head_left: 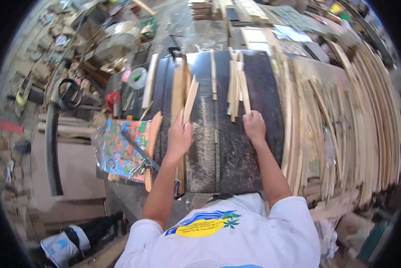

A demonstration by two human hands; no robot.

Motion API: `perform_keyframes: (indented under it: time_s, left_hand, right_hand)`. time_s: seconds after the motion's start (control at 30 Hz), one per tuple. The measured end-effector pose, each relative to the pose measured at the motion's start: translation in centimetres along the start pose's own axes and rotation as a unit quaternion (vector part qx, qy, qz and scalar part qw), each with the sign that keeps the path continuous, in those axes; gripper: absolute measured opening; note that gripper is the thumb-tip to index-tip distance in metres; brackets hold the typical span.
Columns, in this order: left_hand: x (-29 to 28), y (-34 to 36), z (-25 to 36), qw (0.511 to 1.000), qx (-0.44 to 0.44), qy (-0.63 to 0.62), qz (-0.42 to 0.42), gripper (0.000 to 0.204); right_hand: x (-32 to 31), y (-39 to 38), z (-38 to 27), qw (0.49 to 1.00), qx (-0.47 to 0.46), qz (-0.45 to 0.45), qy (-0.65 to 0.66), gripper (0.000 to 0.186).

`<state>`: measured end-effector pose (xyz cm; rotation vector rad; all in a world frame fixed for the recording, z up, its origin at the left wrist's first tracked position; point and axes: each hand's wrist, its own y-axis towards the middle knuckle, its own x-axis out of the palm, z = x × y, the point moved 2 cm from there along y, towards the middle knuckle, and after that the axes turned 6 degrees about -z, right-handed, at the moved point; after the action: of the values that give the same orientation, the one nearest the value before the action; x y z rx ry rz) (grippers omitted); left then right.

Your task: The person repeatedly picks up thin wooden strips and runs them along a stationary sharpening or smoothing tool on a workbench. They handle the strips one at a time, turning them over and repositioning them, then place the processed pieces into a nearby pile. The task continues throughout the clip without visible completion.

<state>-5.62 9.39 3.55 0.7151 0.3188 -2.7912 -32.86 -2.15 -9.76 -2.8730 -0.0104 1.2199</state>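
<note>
My left hand (pixel 180 134) is closed on a short pale wooden strip (pixel 192 94) that points up and away from me, beside a long wooden board (pixel 177 89) lying along a dark machine table (pixel 200 156). My right hand (pixel 255 128) grips the near end of a thin wooden strip (pixel 244 89), which lies at the right side of several similar strips (pixel 231 98). A narrow strip (pixel 214 73) lies between the two hands, farther back on the table.
At left are a colourful printed sheet (pixel 120 138), a tape roll (pixel 137 77), a red coil (pixel 112 99) and a grey hose (pixel 54 147). Long timber strips (pixel 370 125) fill the right. Stacked boards (pixel 254 38) lie behind; offcuts clutter the far left.
</note>
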Motion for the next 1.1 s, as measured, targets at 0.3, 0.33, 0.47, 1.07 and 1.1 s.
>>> perform_keyframes:
  time_s: [0.3,0.33,0.47,1.07,1.1]
  left_hand:
    - [4.4,-16.3,-5.7,0.968,-0.056,-0.19,-0.154,0.047]
    - [4.6,-17.6,-6.4,0.964,-0.06,-0.199,-0.165,0.046]
    - [5.1,-22.8,-8.1,0.955,-0.069,-0.218,-0.19,0.045]
    - [8.7,-28.0,-7.7,0.96,-0.102,-0.193,-0.175,0.041]
    - [9.0,-27.7,-7.5,0.958,-0.108,-0.196,-0.179,0.04]
  right_hand:
    - [-7.8,-14.6,7.6,0.98,-0.064,0.11,-0.151,0.033]
    - [-9.0,-16.2,8.6,0.979,-0.059,0.118,-0.154,0.033]
    - [-13.3,-22.1,9.8,0.968,0.043,0.127,-0.213,0.038]
    - [-15.9,-20.8,10.7,0.974,0.099,-0.009,-0.203,0.029]
    - [-16.3,-21.1,10.6,0.982,0.103,-0.019,-0.156,0.028]
